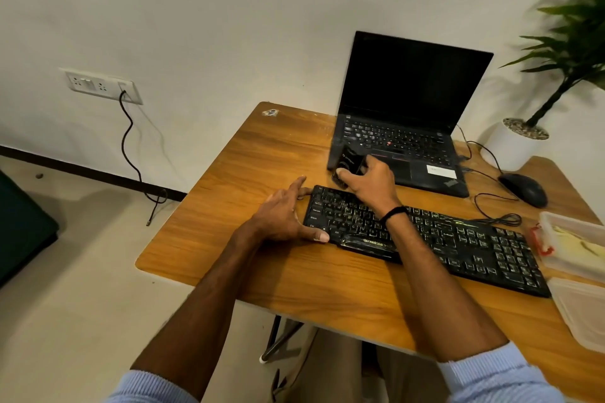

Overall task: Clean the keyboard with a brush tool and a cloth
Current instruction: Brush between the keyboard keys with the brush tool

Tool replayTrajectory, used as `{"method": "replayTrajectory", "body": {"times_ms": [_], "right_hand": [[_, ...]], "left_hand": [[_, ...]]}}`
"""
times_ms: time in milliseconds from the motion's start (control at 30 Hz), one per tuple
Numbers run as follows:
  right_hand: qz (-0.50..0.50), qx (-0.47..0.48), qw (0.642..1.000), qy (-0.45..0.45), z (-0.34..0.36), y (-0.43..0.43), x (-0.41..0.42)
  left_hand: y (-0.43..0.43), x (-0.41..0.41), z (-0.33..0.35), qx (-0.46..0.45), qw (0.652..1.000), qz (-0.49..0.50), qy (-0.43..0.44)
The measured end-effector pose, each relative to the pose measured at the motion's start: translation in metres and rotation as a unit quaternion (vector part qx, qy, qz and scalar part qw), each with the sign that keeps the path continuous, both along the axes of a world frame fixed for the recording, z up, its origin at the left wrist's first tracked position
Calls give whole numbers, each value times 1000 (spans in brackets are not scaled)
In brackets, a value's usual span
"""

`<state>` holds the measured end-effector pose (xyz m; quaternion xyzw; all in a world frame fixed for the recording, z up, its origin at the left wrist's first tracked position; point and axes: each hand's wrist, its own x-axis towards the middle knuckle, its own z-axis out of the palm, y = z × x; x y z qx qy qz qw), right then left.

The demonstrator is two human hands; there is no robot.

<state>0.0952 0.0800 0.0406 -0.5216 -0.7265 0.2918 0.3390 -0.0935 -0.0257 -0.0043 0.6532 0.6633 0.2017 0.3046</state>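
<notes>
A black keyboard lies slanted across the wooden table. My left hand rests at its left end, thumb on the front corner and fingers stretched along the side edge. My right hand grips a black brush tool above the keyboard's top left corner, close to the laptop's front edge. The tool's lower end is blurred, so its bristles are hard to make out. No cloth can be clearly told apart.
An open black laptop stands behind the keyboard. A black mouse with its cable lies to the right. Clear plastic containers sit at the table's right edge. A potted plant stands at the back right. A wall socket with a cord is at left.
</notes>
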Motion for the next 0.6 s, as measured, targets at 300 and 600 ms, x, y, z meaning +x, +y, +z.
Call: {"method": "replayTrajectory", "body": {"times_ms": [300, 600], "right_hand": [[14, 47, 998, -37, -4, -12, -6], [83, -46, 988, -120, 13, -2, 20]], "left_hand": [[-6, 34, -22, 98, 989, 67, 90], [-8, 35, -22, 102, 987, 85, 92]]}}
